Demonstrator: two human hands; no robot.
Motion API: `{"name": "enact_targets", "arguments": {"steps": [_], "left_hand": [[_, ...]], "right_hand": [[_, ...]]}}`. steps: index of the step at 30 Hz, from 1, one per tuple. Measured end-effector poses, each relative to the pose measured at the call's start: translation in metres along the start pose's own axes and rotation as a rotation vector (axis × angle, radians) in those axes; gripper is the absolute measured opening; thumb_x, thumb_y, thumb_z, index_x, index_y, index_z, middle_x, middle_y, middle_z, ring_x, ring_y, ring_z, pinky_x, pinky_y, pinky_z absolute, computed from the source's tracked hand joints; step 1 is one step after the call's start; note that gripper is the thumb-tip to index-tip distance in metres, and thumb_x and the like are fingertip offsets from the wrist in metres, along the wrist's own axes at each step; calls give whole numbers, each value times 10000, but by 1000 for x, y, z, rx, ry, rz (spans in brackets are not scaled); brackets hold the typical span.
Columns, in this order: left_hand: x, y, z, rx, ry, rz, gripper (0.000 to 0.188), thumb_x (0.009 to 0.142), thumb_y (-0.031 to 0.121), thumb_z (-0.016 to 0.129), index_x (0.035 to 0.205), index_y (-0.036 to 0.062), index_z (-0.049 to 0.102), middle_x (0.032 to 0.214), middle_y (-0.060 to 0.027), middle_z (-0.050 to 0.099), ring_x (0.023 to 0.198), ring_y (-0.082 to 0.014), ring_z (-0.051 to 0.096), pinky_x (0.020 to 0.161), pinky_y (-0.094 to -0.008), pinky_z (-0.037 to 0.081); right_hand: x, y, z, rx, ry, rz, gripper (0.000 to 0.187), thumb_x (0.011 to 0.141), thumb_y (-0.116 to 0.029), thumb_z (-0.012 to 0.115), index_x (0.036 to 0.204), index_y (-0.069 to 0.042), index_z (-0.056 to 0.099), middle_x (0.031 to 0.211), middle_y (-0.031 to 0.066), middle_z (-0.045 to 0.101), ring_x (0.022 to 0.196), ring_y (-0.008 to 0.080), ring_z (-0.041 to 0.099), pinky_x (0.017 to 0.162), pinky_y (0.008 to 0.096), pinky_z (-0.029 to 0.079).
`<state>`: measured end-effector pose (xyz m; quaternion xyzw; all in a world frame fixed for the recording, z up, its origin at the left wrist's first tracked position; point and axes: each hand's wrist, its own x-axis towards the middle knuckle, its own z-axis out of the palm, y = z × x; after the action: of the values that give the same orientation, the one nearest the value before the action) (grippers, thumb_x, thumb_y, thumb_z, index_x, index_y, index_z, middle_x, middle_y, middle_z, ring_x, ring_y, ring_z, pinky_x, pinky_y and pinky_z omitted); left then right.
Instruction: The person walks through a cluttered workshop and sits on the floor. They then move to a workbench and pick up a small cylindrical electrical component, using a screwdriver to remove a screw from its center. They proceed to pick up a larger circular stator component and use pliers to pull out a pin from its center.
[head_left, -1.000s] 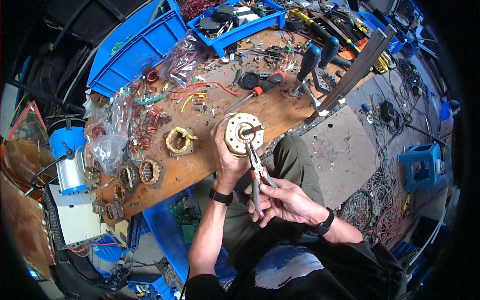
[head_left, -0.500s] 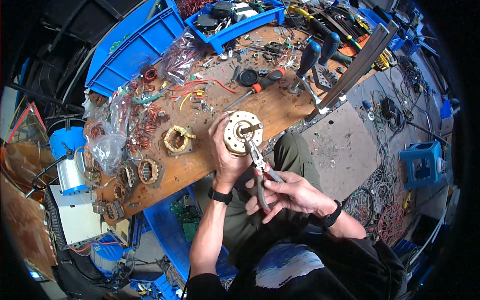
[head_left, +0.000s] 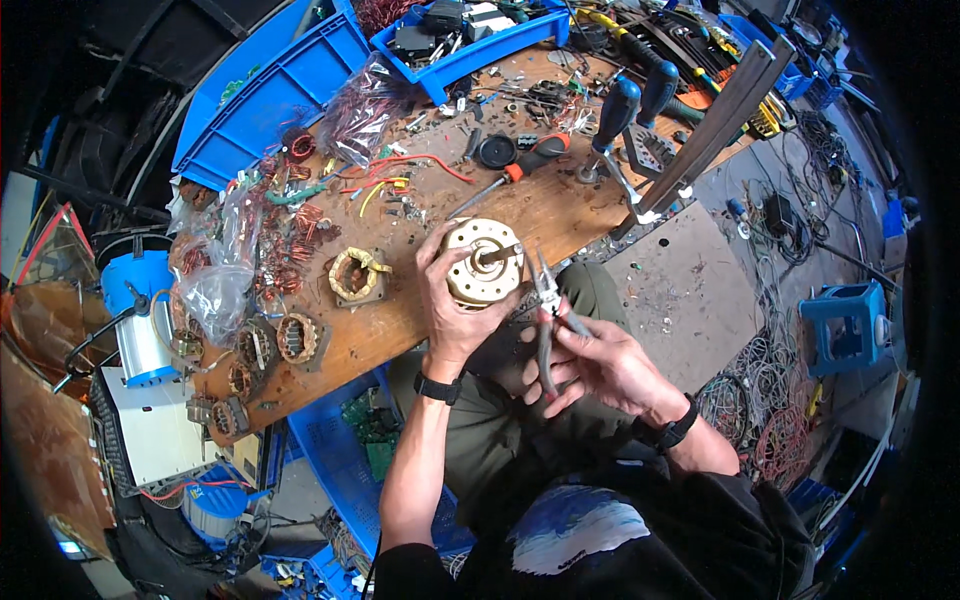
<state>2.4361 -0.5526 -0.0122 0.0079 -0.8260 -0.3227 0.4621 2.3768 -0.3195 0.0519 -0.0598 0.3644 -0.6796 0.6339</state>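
At the near edge of the wooden workbench (head_left: 400, 330), the left hand (head_left: 452, 310) wraps around a round metal motor part (head_left: 482, 262), likely heavy and hard, its short rod pointing right toward pliers (head_left: 549, 315) gripped upright in the right hand (head_left: 600, 365).

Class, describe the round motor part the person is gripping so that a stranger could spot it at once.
Find the cluttered wooden workbench and follow its near edge to the left hand. It grips a pale cream round motor part with a centre shaft. Unlike the copper-wound stators nearby, it shows no windings.
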Motion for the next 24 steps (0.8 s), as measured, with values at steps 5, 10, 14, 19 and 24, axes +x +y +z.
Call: {"name": "enact_targets", "arguments": {"steps": [5,10,14,19,24], "left_hand": [[-1,-3,1,-20,22,19,851,610,81,974,1306,120,485,1424,-220,515,1327,-409,529,1112,-525,467],[-5,-5,-1,99,10,42,828,623,113,968,1316,136,516,1424,-224,498,1327,-422,524,1087,-533,484],[-6,-3,1,112,19,20,875,574,232,1041,1277,135,529,1424,-229,495,1316,-425,531,1085,-532,475],[-8,-5,0,89,29,35,851,598,256,1031,1304,143,569,1433,-231,483,1329,-440,522,1071,-546,491],[-5,-3,1,87,41,61,802,624,239,1016,1324,176,631,1437,-228,494,1343,-450,515,1070,-563,498]], "right_hand": [[-11,-16,0,-162,-71,66,426,1151,-275,449,1461,17,440,1205,259,709,1095,351,745,804,446,676],[1,-3,2,-70,-135,75,442,1140,-222,479,1509,10,411,1305,298,671,1238,376,681,922,477,647],[12,12,9,127,-183,110,445,1152,-204,434,1540,8,385,1383,317,623,1307,401,635,1049,535,584],[19,26,17,271,-219,29,438,1159,-237,418,1525,4,410,1373,292,634,1284,366,658,1004,504,610],[30,45,13,348,-264,-27,450,1152,-231,440,1539,-1,428,1301,246,677,1169,317,709,955,427,617]]}}
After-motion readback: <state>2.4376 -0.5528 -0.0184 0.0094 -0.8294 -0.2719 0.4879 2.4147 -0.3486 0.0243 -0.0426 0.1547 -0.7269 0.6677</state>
